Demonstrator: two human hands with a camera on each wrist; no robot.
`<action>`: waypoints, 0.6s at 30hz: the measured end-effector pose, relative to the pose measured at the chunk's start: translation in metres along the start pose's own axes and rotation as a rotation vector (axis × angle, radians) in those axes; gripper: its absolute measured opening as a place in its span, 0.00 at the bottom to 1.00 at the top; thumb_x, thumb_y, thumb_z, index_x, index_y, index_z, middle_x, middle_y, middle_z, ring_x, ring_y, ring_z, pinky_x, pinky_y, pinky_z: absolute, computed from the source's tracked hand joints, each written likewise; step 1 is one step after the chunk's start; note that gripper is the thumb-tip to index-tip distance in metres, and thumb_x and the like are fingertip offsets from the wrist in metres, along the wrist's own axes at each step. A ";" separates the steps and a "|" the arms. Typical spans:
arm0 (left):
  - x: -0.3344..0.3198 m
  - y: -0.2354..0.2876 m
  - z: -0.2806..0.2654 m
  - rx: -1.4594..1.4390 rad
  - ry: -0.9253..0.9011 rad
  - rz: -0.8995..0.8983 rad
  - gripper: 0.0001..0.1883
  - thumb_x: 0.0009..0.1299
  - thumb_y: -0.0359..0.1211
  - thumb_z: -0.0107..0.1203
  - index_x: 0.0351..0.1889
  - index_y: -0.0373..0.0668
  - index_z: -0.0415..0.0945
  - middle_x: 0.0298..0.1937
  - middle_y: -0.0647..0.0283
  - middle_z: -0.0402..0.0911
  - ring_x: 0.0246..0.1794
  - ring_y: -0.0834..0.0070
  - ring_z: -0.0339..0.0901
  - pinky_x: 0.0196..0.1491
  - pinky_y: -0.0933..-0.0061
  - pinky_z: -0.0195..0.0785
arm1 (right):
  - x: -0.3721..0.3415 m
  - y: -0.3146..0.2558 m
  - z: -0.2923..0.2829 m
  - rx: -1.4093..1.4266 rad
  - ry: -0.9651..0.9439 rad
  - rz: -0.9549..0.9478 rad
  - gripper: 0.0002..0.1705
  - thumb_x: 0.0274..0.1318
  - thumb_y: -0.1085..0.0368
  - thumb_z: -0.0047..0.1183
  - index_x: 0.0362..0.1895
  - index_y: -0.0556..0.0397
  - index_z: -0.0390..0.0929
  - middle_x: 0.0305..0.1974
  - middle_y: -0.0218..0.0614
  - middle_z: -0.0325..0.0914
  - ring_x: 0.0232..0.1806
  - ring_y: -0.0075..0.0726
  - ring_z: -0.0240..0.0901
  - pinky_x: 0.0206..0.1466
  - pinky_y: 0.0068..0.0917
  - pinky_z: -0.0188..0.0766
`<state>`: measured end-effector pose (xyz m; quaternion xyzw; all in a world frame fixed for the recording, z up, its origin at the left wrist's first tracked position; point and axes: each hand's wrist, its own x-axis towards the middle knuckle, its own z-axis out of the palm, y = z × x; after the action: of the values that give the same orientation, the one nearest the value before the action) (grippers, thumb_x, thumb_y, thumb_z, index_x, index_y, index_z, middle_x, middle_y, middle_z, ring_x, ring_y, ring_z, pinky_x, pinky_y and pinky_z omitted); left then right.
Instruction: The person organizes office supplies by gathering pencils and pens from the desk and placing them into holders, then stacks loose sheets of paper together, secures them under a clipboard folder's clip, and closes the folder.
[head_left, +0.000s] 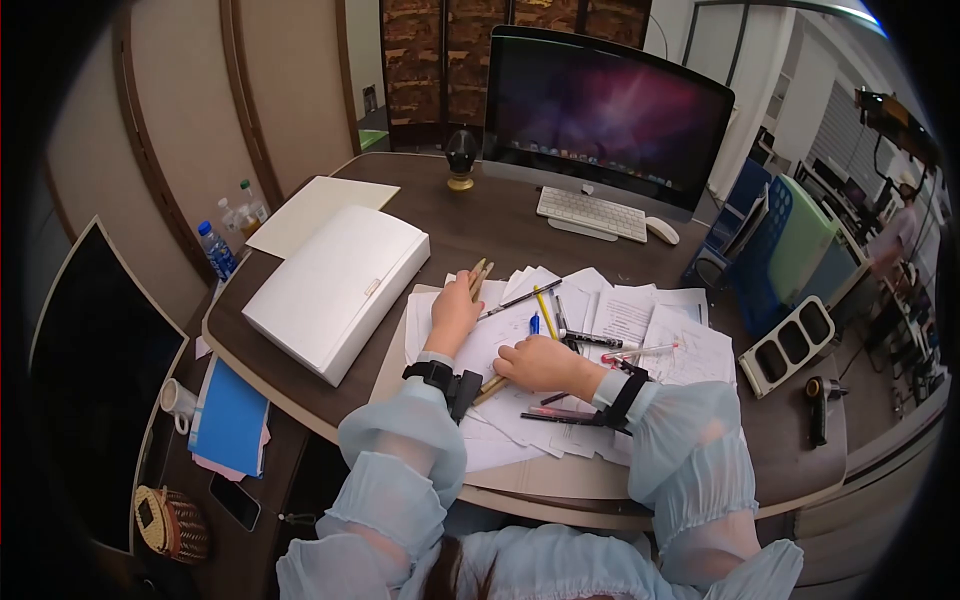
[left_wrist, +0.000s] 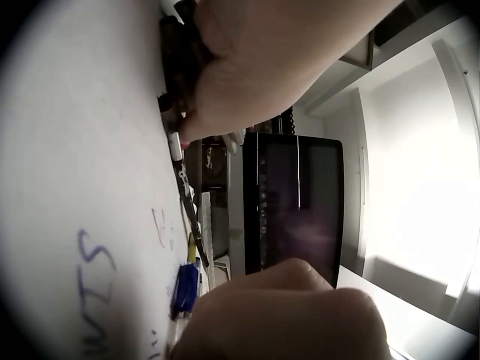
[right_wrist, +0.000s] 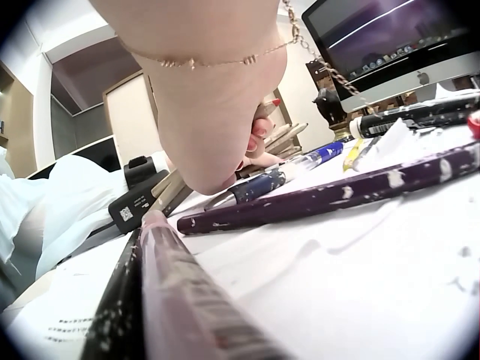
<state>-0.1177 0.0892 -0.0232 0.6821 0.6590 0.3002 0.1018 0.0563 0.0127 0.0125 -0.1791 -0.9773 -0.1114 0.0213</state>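
My left hand [head_left: 455,315] grips a small bundle of tan pencils [head_left: 481,277] over the left part of the papers [head_left: 493,340]. To its right, my right hand [head_left: 545,363] curls low over the sheets and holds tan pencils [head_left: 490,388], whose ends stick out toward the left wrist. Just beyond its knuckles lie a blue pen [head_left: 534,323], a yellow pencil [head_left: 544,312] and a black marker [head_left: 592,339]. A purple pencil [right_wrist: 330,191] and a pale pink pen [right_wrist: 176,285] lie close by in the right wrist view. The right palm's underside is hidden in the head view.
A white box [head_left: 335,285] stands left of the papers. Behind are a keyboard [head_left: 592,213], mouse [head_left: 662,231] and monitor [head_left: 610,110]. At right sit a slotted holder [head_left: 787,345], a dark handheld tool [head_left: 820,410] and blue file racks [head_left: 785,235].
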 end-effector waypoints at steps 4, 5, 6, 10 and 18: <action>0.000 0.005 -0.004 0.044 -0.066 -0.100 0.25 0.51 0.32 0.58 0.46 0.39 0.63 0.33 0.50 0.76 0.37 0.54 0.74 0.41 0.58 0.67 | -0.011 0.002 -0.005 -0.049 0.019 0.016 0.05 0.45 0.64 0.45 0.28 0.50 0.66 0.24 0.31 0.67 0.26 0.33 0.70 0.31 0.29 0.66; -0.002 0.004 -0.004 -0.005 -0.017 -0.074 0.23 0.51 0.32 0.58 0.45 0.38 0.64 0.32 0.51 0.76 0.36 0.56 0.75 0.40 0.60 0.67 | -0.013 0.003 -0.006 -0.046 0.017 0.020 0.05 0.45 0.64 0.45 0.28 0.50 0.66 0.24 0.31 0.67 0.26 0.33 0.70 0.31 0.29 0.66; -0.003 0.004 -0.005 -0.055 0.033 -0.047 0.22 0.50 0.31 0.58 0.43 0.37 0.65 0.31 0.52 0.76 0.35 0.57 0.75 0.39 0.62 0.68 | -0.014 0.005 -0.008 -0.100 0.088 0.027 0.04 0.45 0.64 0.45 0.27 0.49 0.65 0.24 0.30 0.67 0.26 0.32 0.69 0.30 0.28 0.65; 0.005 0.007 -0.010 -0.883 0.008 0.001 0.17 0.54 0.27 0.54 0.43 0.39 0.67 0.28 0.66 0.74 0.28 0.82 0.71 0.31 0.80 0.65 | -0.019 0.019 -0.018 -0.241 0.233 0.111 0.04 0.44 0.65 0.45 0.27 0.48 0.64 0.24 0.28 0.66 0.29 0.30 0.67 0.36 0.26 0.60; -0.034 0.060 0.022 -1.291 -0.506 0.109 0.23 0.61 0.28 0.52 0.53 0.40 0.59 0.41 0.67 0.72 0.38 0.83 0.70 0.40 0.80 0.65 | -0.027 0.051 -0.020 -0.475 0.225 0.434 0.04 0.42 0.64 0.45 0.26 0.49 0.68 0.26 0.30 0.67 0.37 0.31 0.63 0.54 0.30 0.52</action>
<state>-0.0534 0.0559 -0.0181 0.5660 0.2694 0.4684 0.6226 0.0999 0.0448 0.0401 -0.3694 -0.8547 -0.3476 0.1101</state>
